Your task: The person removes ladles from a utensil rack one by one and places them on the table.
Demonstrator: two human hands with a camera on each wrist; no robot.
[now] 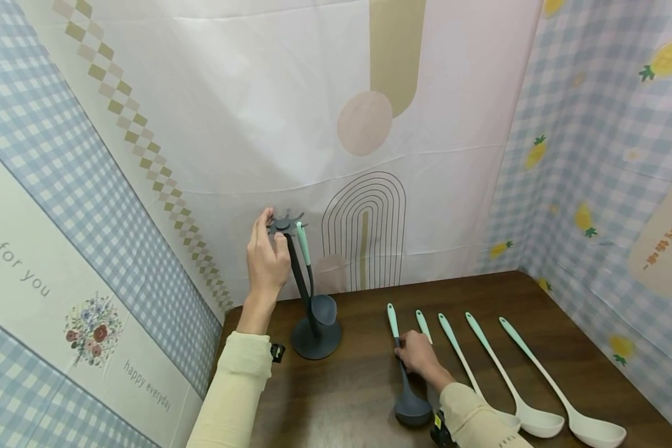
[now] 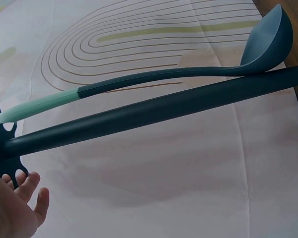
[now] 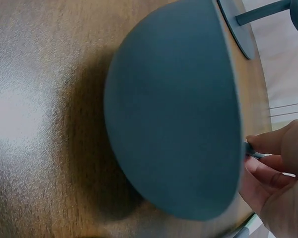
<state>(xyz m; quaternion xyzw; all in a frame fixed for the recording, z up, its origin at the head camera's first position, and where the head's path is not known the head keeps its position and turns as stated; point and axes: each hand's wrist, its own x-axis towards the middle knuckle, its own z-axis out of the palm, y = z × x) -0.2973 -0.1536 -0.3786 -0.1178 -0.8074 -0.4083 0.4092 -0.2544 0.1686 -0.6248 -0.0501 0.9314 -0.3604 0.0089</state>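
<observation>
A dark utensil stand [image 1: 299, 274] with a round base and a ring of hooks on top stands at the table's left. From one hook hangs a dark ladle with a mint handle [image 2: 159, 74], its bowl beside the pole. My left hand [image 1: 266, 258] grips the hook ring, thumb on the near side and fingers around the prongs. My right hand [image 1: 417, 353] pinches the dark shaft of a second mint-handled ladle [image 1: 412, 407]. In the right wrist view, that ladle's bowl [image 3: 174, 114] fills the middle and casts a shadow on the wood.
To the right lie several white ladles [image 1: 596, 429] with mint handles, side by side; my right hand and forearm partly cover the nearer ones. The brown wooden table [image 1: 347, 373] meets a patterned cloth wall [image 1: 453, 205] at its back edge.
</observation>
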